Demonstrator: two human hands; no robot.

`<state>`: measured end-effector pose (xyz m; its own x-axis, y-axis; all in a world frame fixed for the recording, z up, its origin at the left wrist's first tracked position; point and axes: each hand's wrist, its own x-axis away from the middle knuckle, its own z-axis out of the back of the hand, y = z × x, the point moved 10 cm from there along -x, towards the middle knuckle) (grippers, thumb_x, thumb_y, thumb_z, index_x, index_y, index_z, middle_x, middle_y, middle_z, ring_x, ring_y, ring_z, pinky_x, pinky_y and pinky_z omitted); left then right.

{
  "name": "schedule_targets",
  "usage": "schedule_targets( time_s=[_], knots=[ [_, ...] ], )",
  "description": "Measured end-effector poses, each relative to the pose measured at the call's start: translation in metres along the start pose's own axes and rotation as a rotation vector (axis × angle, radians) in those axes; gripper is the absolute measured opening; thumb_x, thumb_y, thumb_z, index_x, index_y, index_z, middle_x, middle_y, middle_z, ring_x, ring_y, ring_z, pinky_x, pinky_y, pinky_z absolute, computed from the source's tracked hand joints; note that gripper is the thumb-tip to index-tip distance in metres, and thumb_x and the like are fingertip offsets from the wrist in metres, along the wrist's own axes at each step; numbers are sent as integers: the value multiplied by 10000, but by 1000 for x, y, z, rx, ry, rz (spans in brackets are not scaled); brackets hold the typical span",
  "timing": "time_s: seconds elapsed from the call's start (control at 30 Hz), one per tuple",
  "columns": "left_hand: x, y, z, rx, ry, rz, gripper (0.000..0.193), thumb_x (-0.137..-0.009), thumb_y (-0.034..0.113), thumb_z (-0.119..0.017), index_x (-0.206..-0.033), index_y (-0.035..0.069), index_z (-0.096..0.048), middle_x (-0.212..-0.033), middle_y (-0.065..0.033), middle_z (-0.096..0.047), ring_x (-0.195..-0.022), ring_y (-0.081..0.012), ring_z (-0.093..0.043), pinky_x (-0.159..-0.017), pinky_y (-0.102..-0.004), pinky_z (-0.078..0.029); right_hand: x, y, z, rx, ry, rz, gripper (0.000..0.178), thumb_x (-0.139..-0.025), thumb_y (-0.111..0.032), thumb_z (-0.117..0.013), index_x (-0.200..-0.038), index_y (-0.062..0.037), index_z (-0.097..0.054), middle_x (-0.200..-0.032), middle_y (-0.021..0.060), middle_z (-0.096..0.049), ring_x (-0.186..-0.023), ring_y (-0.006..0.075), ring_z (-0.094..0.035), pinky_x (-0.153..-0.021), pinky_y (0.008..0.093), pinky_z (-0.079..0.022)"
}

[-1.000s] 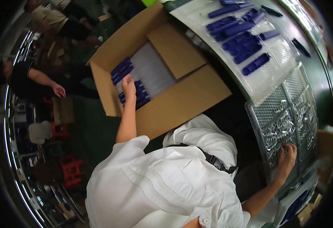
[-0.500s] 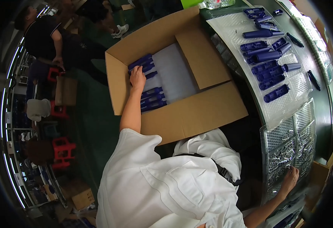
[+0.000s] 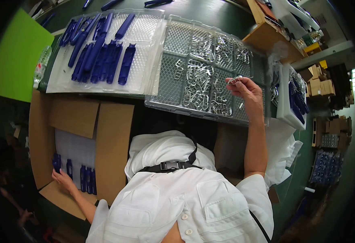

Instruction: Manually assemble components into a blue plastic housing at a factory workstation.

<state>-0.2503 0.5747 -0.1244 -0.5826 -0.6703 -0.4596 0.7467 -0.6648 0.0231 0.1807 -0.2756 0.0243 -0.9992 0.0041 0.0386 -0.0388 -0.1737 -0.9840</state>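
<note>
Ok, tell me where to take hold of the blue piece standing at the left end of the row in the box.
Take the blue piece by its upper end, coming down from above. It stands upright in the cardboard box, with the box wall close on one side and other blue pieces on the other, so the top is probably the only free part. The left hand is already beside it.

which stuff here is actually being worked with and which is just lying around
In use:
- left hand in the cardboard box, at the blue parts
- right hand pinching a metal clip over the clip tray

Lying about:
- tray of blue parts on the table
- green board
- small boxes on the far right
</note>
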Motion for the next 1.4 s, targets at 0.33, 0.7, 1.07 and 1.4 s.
schedule_targets(
  time_s=[0.33,0.7,1.07,1.4],
  knots=[
    [-59,79,71,813,127,284,424,-1103,313,-581,-1394,6,-578,-1356,-144,-645,-1198,-294,-635,-1019,-405,-502,25,-20,17,-442,3,62,266,-1047,-92,-629,-1297,-14,-673,-1067,166,-771,-867,175,-760,-728,260,-604],
    [133,645,199,1954,-1973,94,440,-1096,440,-546,-1321,65,-596,-968,-61,-663,-651,-125,-591,-569,-281,-498,94,-107,-47,28,-164,575,221,-855,94,-750,-1027,-43,-726,-1187,164,-711,-1056,255,-694,-870,346,-578],
    [128,684,228,1927,-1793,-205,240,-1010,184,-746,-1195,52,-671,-936,2,-675,-743,-68,-616,-650,-230,-494,113,-136,-91,253,12,651,327,-818,91,-786,-1119,-37,-793,-1120,113,-671,-906,198,-692,-780,299,-570],
    [60,686,220,1817,-1167,-440,343,-1014,297,-745,-1200,21,-665,-956,-34,-714,-720,-75,-642,-636,-239,-519,59,-117,-98,60,144,430,318,-898,115,-694,-1196,26,-762,-1025,76,-693,-868,123,-660,-754,249,-537]
  ],
)
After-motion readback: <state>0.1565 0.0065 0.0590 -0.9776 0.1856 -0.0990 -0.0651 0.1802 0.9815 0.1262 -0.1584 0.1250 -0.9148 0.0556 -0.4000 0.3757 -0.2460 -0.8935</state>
